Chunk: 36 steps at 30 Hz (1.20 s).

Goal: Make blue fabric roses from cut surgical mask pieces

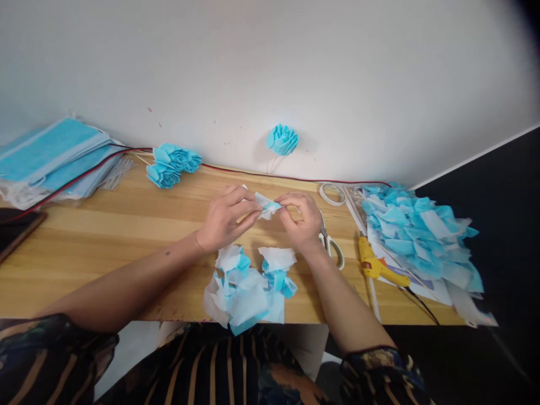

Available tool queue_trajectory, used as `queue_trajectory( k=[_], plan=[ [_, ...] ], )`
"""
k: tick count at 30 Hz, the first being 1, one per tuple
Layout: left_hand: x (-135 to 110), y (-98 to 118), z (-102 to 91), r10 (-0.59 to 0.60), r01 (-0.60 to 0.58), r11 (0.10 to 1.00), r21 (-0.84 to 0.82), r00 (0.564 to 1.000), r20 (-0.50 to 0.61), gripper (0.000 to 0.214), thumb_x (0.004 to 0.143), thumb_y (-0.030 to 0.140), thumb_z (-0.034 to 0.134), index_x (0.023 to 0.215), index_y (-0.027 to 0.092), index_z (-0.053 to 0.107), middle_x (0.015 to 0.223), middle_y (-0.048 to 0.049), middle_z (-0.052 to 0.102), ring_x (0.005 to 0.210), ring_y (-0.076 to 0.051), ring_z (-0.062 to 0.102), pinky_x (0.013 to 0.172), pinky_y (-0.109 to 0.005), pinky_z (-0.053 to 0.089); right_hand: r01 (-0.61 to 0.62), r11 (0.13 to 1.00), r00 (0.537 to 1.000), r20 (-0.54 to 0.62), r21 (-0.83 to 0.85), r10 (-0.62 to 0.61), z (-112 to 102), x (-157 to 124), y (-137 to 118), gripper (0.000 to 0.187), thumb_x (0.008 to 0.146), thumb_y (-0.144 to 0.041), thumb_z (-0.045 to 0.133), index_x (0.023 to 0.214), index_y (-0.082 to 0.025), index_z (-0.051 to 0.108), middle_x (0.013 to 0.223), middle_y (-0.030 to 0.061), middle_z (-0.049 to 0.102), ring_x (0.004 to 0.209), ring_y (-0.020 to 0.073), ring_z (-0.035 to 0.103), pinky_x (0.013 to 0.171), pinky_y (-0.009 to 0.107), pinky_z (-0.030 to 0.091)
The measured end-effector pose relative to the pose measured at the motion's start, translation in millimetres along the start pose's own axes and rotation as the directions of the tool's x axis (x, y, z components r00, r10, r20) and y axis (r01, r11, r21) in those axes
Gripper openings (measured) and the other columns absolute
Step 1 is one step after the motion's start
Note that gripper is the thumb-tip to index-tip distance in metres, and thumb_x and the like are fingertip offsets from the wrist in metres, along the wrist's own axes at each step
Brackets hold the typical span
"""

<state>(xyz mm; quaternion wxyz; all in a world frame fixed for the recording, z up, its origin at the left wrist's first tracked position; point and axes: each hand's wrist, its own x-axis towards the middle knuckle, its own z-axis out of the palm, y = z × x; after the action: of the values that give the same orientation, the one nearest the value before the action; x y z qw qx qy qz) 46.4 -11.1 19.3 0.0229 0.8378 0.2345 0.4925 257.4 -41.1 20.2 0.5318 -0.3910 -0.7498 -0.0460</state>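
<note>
A small blue and white piece of mask fabric (pixel 266 207) is stretched between my two hands above the table. My left hand (pixel 231 216) pinches its left side with thumb and fingers. On the other side, my right hand (pixel 301 218) pinches the right end. Just below the hands, near the table's front edge, lies a loose heap of cut blue and white fabric pieces (pixel 248 292). Scissors with white handles (pixel 335 250) rest by my right wrist, partly hidden behind it.
Against the wall, a blue fabric flower (pixel 282 139) stands on a stick. More blue flowers (pixel 172 164) lie at left, beside stacked face masks (pixel 54 157). To the right are a tape roll (pixel 332 194), a yellow glue gun (pixel 375 264) and a large petal pile (pixel 417 230).
</note>
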Motion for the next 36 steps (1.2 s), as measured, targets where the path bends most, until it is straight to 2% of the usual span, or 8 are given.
queue_trajectory(
  k=[8, 13, 17, 19, 23, 27, 31, 36],
  plan=[
    [-1, 0, 0.2, -0.094, 0.095, 0.991, -0.094, 0.996, 0.009, 0.016, 0.096, 0.026, 0.058, 0.090, 0.020, 0.071, 0.093, -0.0087, 0.074, 0.088, -0.021, 0.067, 0.082, -0.037, 0.051, -0.084, 0.996, 0.996, 0.017, -0.020, 0.084, 0, 0, 3, 0.013, 0.091, -0.014, 0.064, 0.091, -0.027, 0.065, 0.089, 0.0004, 0.077, 0.087, 0.0204, 0.072, 0.081, 0.039, 0.056],
    [-2, 0, -1.4, -0.257, 0.275, 0.916, -0.293, 0.961, 0.098, 0.035, 0.100, 0.041, 0.054, 0.124, 0.018, 0.065, 0.111, -0.0121, 0.074, 0.106, -0.024, 0.068, 0.097, -0.040, 0.051, -0.090, 0.994, 0.994, 0.061, -0.061, 0.094, 0, 0, 2, 0.010, 0.091, -0.017, 0.064, 0.090, -0.027, 0.066, 0.087, 0.0010, 0.077, 0.084, 0.0205, 0.071, 0.079, 0.038, 0.056],
    [-4, -2, 4.6, -0.270, 0.328, 0.897, -0.298, 0.937, 0.220, 0.059, 0.086, 0.049, 0.073, 0.135, 0.019, 0.060, 0.124, -0.0131, 0.073, 0.117, -0.029, 0.065, 0.105, -0.046, 0.048, -0.097, 0.993, 0.991, 0.088, -0.061, 0.102, 3, -2, 2, 0.009, 0.091, -0.018, 0.064, 0.093, -0.027, 0.066, 0.087, 0.0013, 0.076, 0.082, 0.0201, 0.070, 0.077, 0.037, 0.056],
    [-5, -2, 8.2, -0.308, 0.373, 0.889, -0.265, 0.916, 0.259, 0.054, 0.083, 0.042, 0.076, 0.130, 0.018, 0.063, 0.123, -0.0123, 0.074, 0.116, -0.028, 0.066, 0.104, -0.045, 0.048, -0.098, 0.994, 0.991, 0.091, -0.048, 0.102, 5, -3, 2, 0.011, 0.091, -0.018, 0.065, 0.097, -0.027, 0.067, 0.088, 0.0012, 0.076, 0.081, 0.0195, 0.070, 0.076, 0.035, 0.057],
    [-5, -2, 11.4, -0.451, 0.522, 0.805, -0.283, 0.848, 0.280, 0.020, 0.089, 0.032, 0.066, 0.101, 0.017, 0.073, 0.105, -0.0076, 0.078, 0.098, -0.022, 0.071, 0.092, -0.036, 0.053, -0.099, 0.995, 0.987, 0.125, -0.010, 0.099, 7, -4, 0, 0.013, 0.092, -0.020, 0.065, 0.104, -0.027, 0.068, 0.091, 0.0018, 0.076, 0.083, 0.0194, 0.071, 0.077, 0.035, 0.057],
    [-3, -2, 9.8, -0.539, 0.620, 0.715, -0.324, 0.783, 0.309, 0.018, 0.089, 0.033, 0.063, 0.086, 0.018, 0.072, 0.093, -0.0043, 0.078, 0.088, -0.019, 0.071, 0.084, -0.030, 0.052, -0.139, 0.989, 0.974, 0.190, 0.056, 0.127, 5, -2, -2, 0.012, 0.096, -0.027, 0.062, 0.105, -0.027, 0.070, 0.095, 0.0029, 0.077, 0.086, 0.0205, 0.071, 0.080, 0.038, 0.056],
    [-2, -1, 9.6, -0.511, 0.591, 0.740, -0.319, 0.804, 0.304, 0.016, 0.088, 0.032, 0.063, 0.084, 0.018, 0.072, 0.089, -0.0035, 0.077, 0.085, -0.018, 0.069, 0.083, -0.030, 0.051, -0.163, 0.982, 0.964, 0.229, 0.095, 0.138, 4, -1, -2, 0.015, 0.096, -0.034, 0.063, 0.106, -0.026, 0.069, 0.097, 0.0036, 0.077, 0.089, 0.0214, 0.071, 0.082, 0.039, 0.055],
    [-5, -2, 13.3, -0.431, 0.512, 0.788, -0.342, 0.855, 0.289, 0.017, 0.088, 0.030, 0.064, 0.080, 0.018, 0.073, 0.086, -0.0054, 0.075, 0.084, -0.019, 0.069, 0.081, -0.031, 0.051, -0.200, 0.979, 0.966, 0.180, 0.050, 0.188, 8, -2, -3, 0.011, 0.095, -0.032, 0.063, 0.087, -0.026, 0.068, 0.083, 0.0021, 0.074, 0.080, 0.0201, 0.068, 0.077, 0.037, 0.055]
  ],
)
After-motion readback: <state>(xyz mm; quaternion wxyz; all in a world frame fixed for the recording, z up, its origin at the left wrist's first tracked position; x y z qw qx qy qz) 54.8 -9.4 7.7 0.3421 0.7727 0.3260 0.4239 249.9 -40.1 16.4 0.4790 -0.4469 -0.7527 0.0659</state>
